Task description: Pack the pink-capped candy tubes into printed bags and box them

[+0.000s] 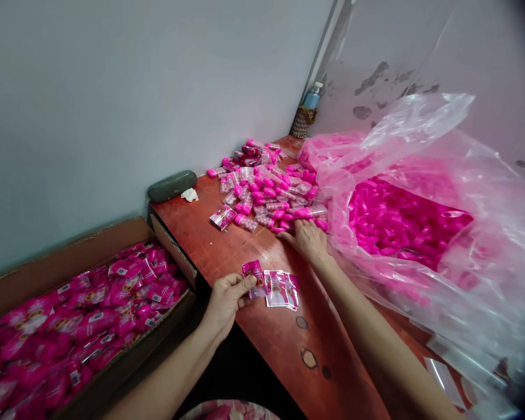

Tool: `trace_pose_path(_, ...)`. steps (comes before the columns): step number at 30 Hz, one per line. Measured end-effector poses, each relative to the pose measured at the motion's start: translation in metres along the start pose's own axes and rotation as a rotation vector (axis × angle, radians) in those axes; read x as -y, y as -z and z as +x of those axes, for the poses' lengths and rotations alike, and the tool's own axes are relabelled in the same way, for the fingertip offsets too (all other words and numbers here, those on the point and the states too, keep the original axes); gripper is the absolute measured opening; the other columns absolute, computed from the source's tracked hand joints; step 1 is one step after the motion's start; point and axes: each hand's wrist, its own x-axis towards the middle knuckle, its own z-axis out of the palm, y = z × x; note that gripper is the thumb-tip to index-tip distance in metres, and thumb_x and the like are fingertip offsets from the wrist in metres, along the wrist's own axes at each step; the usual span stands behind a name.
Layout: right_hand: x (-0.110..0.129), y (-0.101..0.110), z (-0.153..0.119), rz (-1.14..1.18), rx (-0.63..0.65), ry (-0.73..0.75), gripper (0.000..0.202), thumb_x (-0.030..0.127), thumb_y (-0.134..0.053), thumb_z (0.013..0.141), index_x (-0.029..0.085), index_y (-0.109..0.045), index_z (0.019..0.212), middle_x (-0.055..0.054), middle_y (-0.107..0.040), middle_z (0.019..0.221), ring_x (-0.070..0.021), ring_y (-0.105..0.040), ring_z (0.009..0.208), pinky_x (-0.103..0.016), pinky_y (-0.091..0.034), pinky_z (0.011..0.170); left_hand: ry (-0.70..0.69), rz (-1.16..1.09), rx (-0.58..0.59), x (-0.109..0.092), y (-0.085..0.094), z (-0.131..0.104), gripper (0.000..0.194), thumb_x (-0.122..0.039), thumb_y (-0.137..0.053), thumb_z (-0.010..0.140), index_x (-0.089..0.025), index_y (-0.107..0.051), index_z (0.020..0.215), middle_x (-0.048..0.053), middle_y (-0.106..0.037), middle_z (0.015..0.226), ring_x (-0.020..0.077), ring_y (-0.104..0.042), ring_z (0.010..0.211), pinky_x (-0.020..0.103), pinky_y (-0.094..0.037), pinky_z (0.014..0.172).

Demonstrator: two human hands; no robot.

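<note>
Head view: left hand (227, 296) pinches one pink printed sachet (254, 276) between thumb and fingers, closed on its near edge, held just over the red-brown table (254, 350). Touching that sachet on its right, a small stack of flat sachets (282, 289) lies on the table, looking unfilled. Right hand (308, 238) stretches forward, palm down, fingers spread flat onto the near edge of the pile of pink-capped clear tubes (266, 195); can't tell whether it has gripped one yet.

Progress, as a judgement: well underway but far from finished. The cardboard box (126, 350) left of the left hand is heaped with filled pink packets (87, 321), so many units look done. Left to go: the whole loose tube pile beyond the right hand, plus the big clear plastic bag (424, 192) to its right, full of more pink pieces. One stray packet (223, 216) sits ahead of the left hand.

Room: open strip of tabletop between the two hands and toward the body. Table's left edge is just beside the left hand, box wall below it. Bag film crowds the right forearm. Wall closes off the far side past a dark case (172, 185); a bottle (311, 98) stands in the far corner.
</note>
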Motion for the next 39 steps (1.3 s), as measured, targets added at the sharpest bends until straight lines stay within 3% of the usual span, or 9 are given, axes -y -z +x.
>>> trace_pose_path(6, -0.004, -0.004, -0.01, 0.25, -0.021, 0.051, 0.023, 0.036, -0.047, 0.083, 0.017, -0.057, 0.091, -0.013, -0.058, 0.101, -0.0269, -0.05, 0.097, -0.034, -0.036, 0.079, 0.007, -0.088, -0.003, 0.0, 0.002, -0.001, 0.025, -0.03, -0.073, 0.06, -0.011, -0.058, 0.062, 0.002, -0.062, 0.061, 0.0106, -0.06, 0.056, 0.023, -0.051, 0.056)
trace_pose_path(10, -0.004, 0.008, -0.034, 0.379, -0.001, 0.024, 0.03, 0.039, -0.035, 0.088, 0.017, -0.055, 0.084, -0.006, -0.061, 0.078, -0.0197, -0.057, 0.074, -0.029, -0.042, 0.067, 0.045, -0.219, -0.017, -0.004, 0.0, 0.002, 0.02, -0.025, -0.073, 0.062, -0.012, -0.058, 0.067, 0.001, -0.063, 0.064, 0.0106, -0.061, 0.058, 0.023, -0.053, 0.058)
trace_pose_path(13, 0.008, 0.026, -0.066, 0.78, 0.142, -0.032, 0.036, 0.044, -0.029, 0.089, 0.018, -0.051, 0.078, 0.0, -0.057, 0.062, -0.0142, -0.055, 0.055, -0.024, -0.042, 0.052, 0.089, -0.299, -0.051, -0.006, -0.005, 0.007, 0.018, -0.022, -0.072, 0.064, -0.012, -0.059, 0.072, 0.002, -0.064, 0.066, 0.0112, -0.061, 0.059, 0.023, -0.054, 0.058)
trace_pose_path(16, 0.03, 0.042, -0.102, 1.32, 0.358, -0.19, 0.035, 0.05, -0.038, 0.084, 0.018, -0.049, 0.074, 0.001, -0.055, 0.057, -0.0116, -0.051, 0.044, -0.021, -0.036, 0.039, 0.104, -0.33, -0.077, -0.006, -0.012, 0.009, 0.017, -0.022, -0.069, 0.067, -0.012, -0.059, 0.075, 0.003, -0.065, 0.066, 0.0125, -0.062, 0.059, 0.024, -0.053, 0.057)
trace_pose_path(18, 0.044, 0.048, -0.123, 1.457, 0.427, -0.278, 0.035, 0.052, -0.043, 0.081, 0.018, -0.049, 0.073, 0.001, -0.055, 0.055, -0.0103, -0.049, 0.04, -0.019, -0.034, 0.035, 0.098, -0.352, -0.08, -0.004, -0.017, 0.009, 0.016, -0.022, -0.069, 0.068, -0.012, -0.058, 0.075, 0.003, -0.064, 0.065, 0.0131, -0.062, 0.058, 0.025, -0.053, 0.057)
trace_pose_path(25, 0.068, 0.042, -0.167, 1.468, 0.343, -0.397, 0.033, 0.052, -0.047, 0.079, 0.019, -0.05, 0.08, 0.001, -0.059, 0.064, -0.0091, -0.052, 0.041, -0.018, -0.038, 0.035, 0.066, -0.416, 0.0, 0.006, -0.028, 0.001, 0.02, -0.025, -0.071, 0.065, -0.012, -0.058, 0.073, 0.003, -0.064, 0.066, 0.0127, -0.061, 0.057, 0.026, -0.051, 0.059)
trace_pose_path(34, 0.068, 0.037, -0.181, 1.413, 0.291, -0.37, 0.033, 0.05, -0.045, 0.081, 0.018, -0.05, 0.087, 0.001, -0.058, 0.062, -0.0107, -0.054, 0.041, -0.02, -0.04, 0.036, 0.084, -0.429, -0.047, 0.008, -0.033, -0.001, 0.02, -0.022, -0.072, 0.064, -0.013, -0.058, 0.076, 0.002, -0.063, 0.065, 0.0139, -0.061, 0.059, 0.026, -0.051, 0.057)
trace_pose_path(39, 0.068, 0.038, -0.182, 1.513, 0.31, -0.412, 0.032, 0.051, -0.046, 0.08, 0.018, -0.048, 0.081, 0.002, -0.057, 0.06, -0.0092, -0.052, 0.039, -0.018, -0.039, 0.035, 0.057, -0.392, 0.029, 0.014, -0.038, -0.004, 0.023, -0.026, -0.072, 0.064, -0.012, -0.057, 0.073, 0.003, -0.062, 0.064, 0.0117, -0.058, 0.055, 0.023, -0.049, 0.053)
